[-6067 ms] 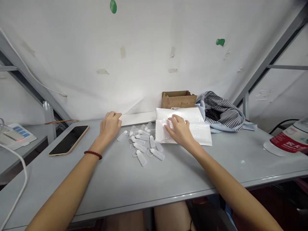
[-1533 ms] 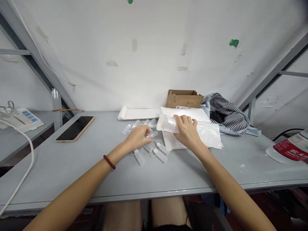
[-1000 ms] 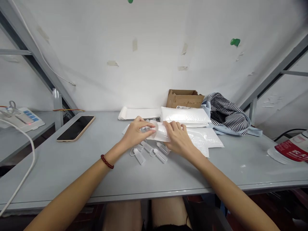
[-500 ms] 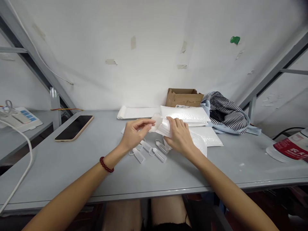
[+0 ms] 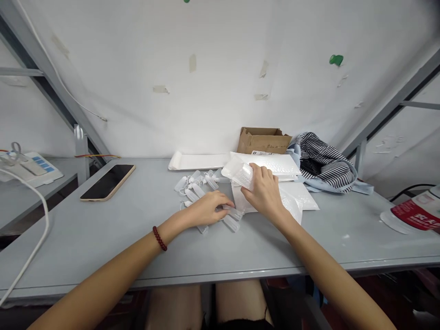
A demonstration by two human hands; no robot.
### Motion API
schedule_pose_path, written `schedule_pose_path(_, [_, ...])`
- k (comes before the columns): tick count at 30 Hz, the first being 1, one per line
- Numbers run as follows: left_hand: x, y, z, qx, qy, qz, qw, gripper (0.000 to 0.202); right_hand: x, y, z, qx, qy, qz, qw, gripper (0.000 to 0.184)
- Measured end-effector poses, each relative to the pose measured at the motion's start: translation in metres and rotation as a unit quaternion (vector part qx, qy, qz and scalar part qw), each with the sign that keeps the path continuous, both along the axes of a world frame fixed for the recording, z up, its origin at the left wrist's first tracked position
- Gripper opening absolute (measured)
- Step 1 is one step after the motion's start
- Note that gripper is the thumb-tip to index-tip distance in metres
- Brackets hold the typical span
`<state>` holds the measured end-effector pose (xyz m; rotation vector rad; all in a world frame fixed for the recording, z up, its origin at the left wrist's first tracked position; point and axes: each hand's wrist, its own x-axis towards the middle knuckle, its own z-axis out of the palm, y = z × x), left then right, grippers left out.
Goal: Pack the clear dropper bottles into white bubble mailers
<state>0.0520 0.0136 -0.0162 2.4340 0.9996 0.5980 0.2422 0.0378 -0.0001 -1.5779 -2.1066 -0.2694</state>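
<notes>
My right hand (image 5: pixel 264 190) is closed around a clear bubble-wrap pouch (image 5: pixel 239 173), its free end pointing left above the table. Low over the tabletop, my left hand (image 5: pixel 210 208) has its thumb and fingers on a small clear squeeze bottle (image 5: pixel 235 212); the fingers partly cover it. Another small bottle (image 5: pixel 231 223) lies just in front of those fingertips. Several more such bottles (image 5: pixel 196 189), with looped caps, are heaped behind and left of my left hand. White bubble mailers (image 5: pixel 302 195) lie beneath and behind my right hand.
A cardboard box (image 5: pixel 264 140) and a striped cloth bag (image 5: pixel 325 160) stand against the wall. On the left lie a phone (image 5: pixel 108 182) and a white cable (image 5: pixel 44 215). A red-labelled container (image 5: pixel 414 211) is at the right. The table's front edge (image 5: pixel 220 278) runs before my legs.
My left hand has left the pouch's end and come down toward me onto the bottles. My right hand keeps the pouch, moved slightly right. More of the bottle heap now shows.
</notes>
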Motion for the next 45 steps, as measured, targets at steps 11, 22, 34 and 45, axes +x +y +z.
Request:
schedule_pose_path(11, [-0.001,0.0,0.004,-0.019,0.057,0.031,0.998,0.012,-0.003,0.0,-0.006,-0.024,-0.032,0.012,0.999,0.057])
schedule_pose_path(22, [-0.022,0.006,0.027,-0.036,-0.252,0.168,0.952,0.02,-0.002,0.002,-0.008,-0.024,-0.05,0.006,0.998,0.055])
schedule_pose_path(34, [-0.018,0.01,0.013,0.091,-0.132,0.116,0.98,0.016,-0.014,-0.011,-0.013,-0.011,-0.08,0.149,0.986,0.05])
schedule_pose_path(45, [-0.012,-0.005,0.021,-0.006,-0.263,0.13,0.956,0.021,-0.015,-0.015,-0.01,0.014,-0.041,0.155,0.987,0.048])
